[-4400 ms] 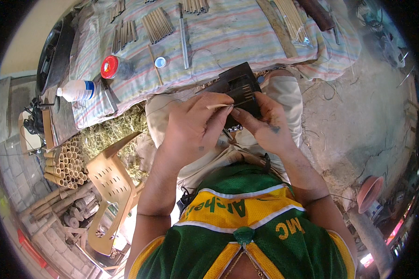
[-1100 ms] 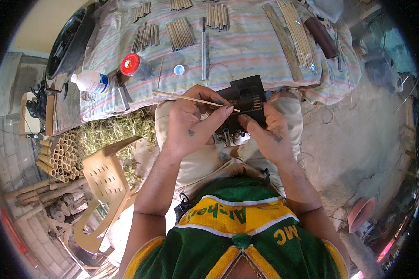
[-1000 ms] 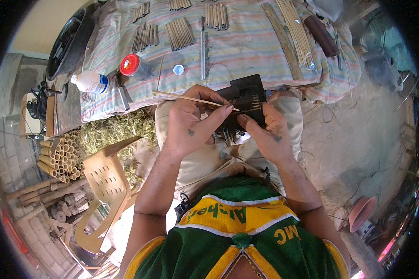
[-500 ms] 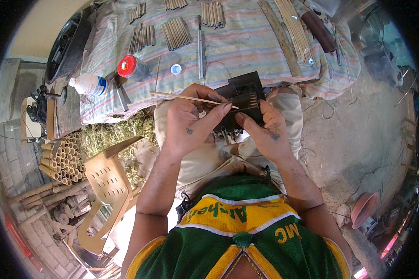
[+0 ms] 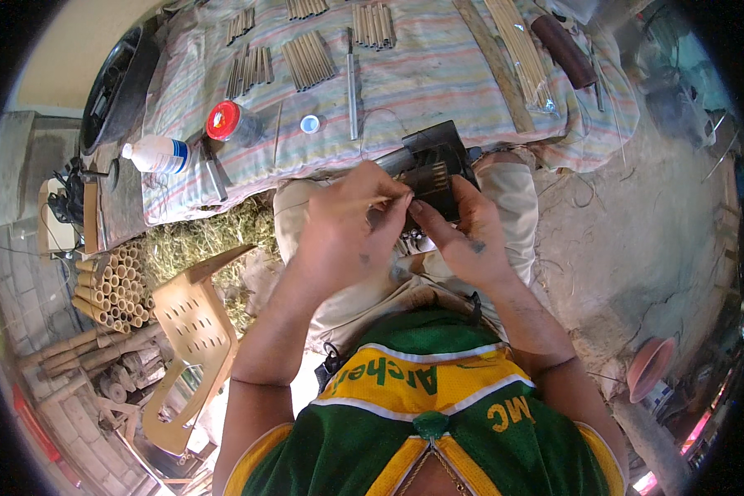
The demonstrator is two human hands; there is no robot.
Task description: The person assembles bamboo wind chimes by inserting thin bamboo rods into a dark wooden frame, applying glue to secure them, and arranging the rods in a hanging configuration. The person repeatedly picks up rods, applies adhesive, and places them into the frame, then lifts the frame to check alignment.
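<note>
My left hand [image 5: 351, 231] is closed in a pinch around a thin pale stick [image 5: 375, 200]. Motion blurs the hand and stick, and the fingers cover much of the stick. Over my lap, my right hand [image 5: 465, 240] grips the lower right edge of a dark block [image 5: 440, 142], fingers behind it and thumb at the front. A brown piece with a row of pale narrow strips [image 5: 428, 177] shows on the block's face. My left fingertips meet or nearly meet the right thumb at the block's lower edge.
A striped cloth [image 5: 422, 87] covers the table ahead, bearing bundles of cut tubes [image 5: 308, 61], a red-lidded jar [image 5: 225, 121], a white bottle [image 5: 155, 155] and a knife [image 5: 215, 175]. On my left stand a plastic chair [image 5: 192, 322] and stacked bamboo tubes [image 5: 117, 286].
My left hand has turned and risen slightly, and its fingertips have closed in by the right thumb. The stick's long left end no longer shows clearly. My right hand still grips the block.
</note>
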